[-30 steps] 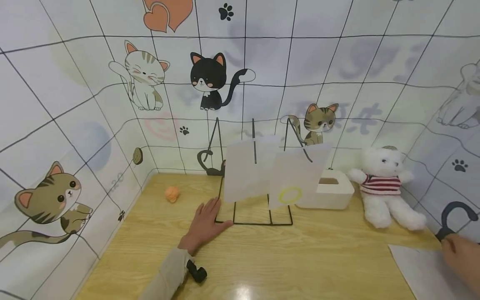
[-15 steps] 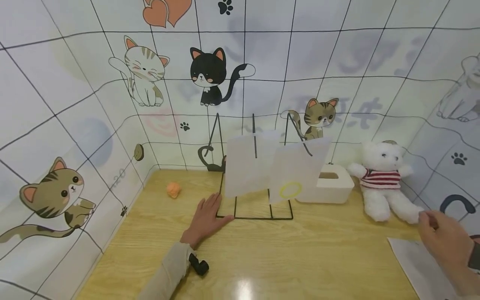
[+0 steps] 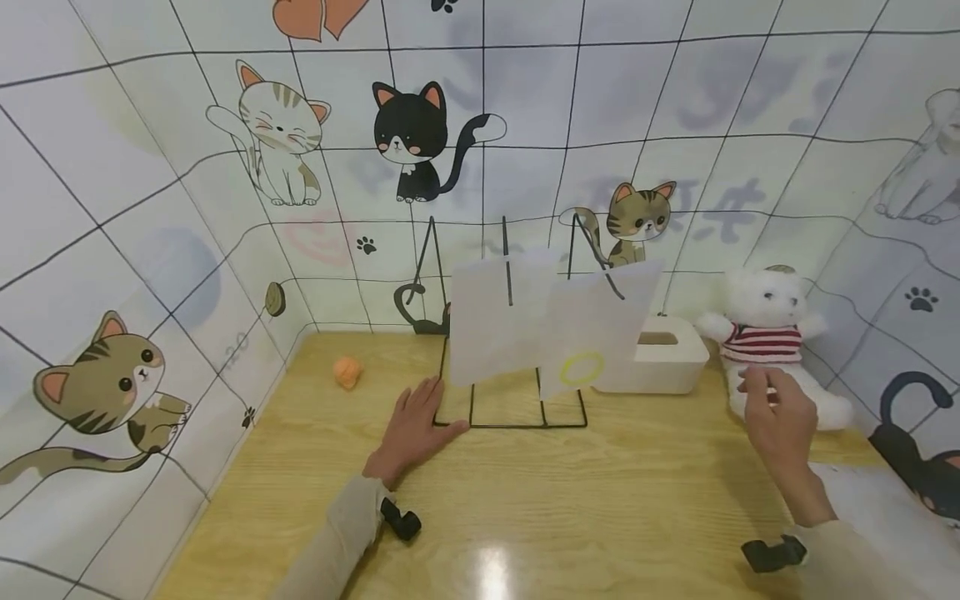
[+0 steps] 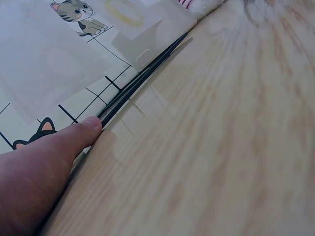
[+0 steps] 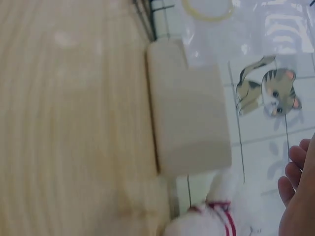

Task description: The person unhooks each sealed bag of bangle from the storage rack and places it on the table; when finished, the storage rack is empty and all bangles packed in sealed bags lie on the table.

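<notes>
My left hand [image 3: 411, 429] rests beside a black wire rack [image 3: 517, 426] with its fingers spread. In the left wrist view, its thumb [image 4: 74, 140] presses on the rack's base bar. Two pale, shiny translucent sheets [image 3: 498, 325] hang from the rack; the right one bears a yellow oval ring [image 3: 582, 368]. My right hand [image 3: 783, 425] is raised in front of the white teddy bear [image 3: 761, 304], fingers bent and tips close together. Whether anything thin is between them cannot be seen; the right wrist view shows only several fingertips [image 5: 295, 169].
Behind the rack's right side stands a white tissue box [image 3: 667, 375]. A white sheet [image 3: 870, 517] lies at the table's right edge, partly behind the right forearm. A small orange object [image 3: 347, 372] sits at the back left. Cat-patterned walls [image 3: 517, 100] enclose the wooden table [image 3: 570, 508].
My right hand has moved left from over the white sheet at the right edge to in front of the teddy bear. The left hand has stayed at the rack's base; the view has tilted slightly.
</notes>
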